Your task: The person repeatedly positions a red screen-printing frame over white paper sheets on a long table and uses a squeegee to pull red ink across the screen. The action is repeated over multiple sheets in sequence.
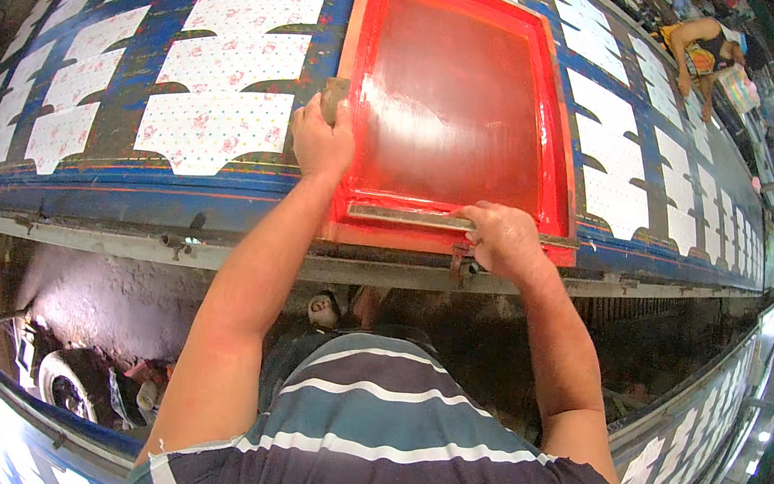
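Note:
A red-stained screen printing frame (560,153) lies flat on the long blue-and-dark printing table (92,183). Its mesh is dark red and shiny, with brighter red ink along the borders. My left hand (324,141) is closed round a small brownish block (334,95) at the frame's left side. At the near end, a long thin squeegee (396,214) lies across the frame from side to side. My right hand (507,241) grips the squeegee right of its middle, fingers curled over its top edge. Whatever lies under the frame is hidden.
Rows of white cut fabric pieces (221,104) with small coloured prints lie left, right and beyond the frame. A metal rail (123,244) with clamps runs along the near edge. Another person (701,49) bends over the table's far right. A wheel (68,384) sits low at left.

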Motion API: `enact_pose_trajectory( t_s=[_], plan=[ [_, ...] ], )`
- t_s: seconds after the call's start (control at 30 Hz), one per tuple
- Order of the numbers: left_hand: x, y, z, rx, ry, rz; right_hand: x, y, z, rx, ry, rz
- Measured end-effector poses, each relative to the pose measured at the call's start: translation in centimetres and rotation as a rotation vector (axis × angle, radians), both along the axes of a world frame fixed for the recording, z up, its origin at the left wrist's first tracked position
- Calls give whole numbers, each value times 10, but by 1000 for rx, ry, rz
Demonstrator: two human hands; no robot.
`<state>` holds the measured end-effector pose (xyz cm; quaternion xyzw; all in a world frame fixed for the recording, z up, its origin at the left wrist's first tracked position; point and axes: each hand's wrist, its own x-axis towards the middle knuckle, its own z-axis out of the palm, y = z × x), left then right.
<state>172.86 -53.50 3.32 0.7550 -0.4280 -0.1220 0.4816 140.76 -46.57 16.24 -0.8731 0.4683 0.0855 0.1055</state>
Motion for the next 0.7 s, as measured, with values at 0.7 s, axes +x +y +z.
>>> enact_pose_trajectory(
  t_s=[0.7],
  plan=[
    [2, 4, -2, 26, -14, -15, 39, -256, -71, -487, -313, 60]
  ],
)
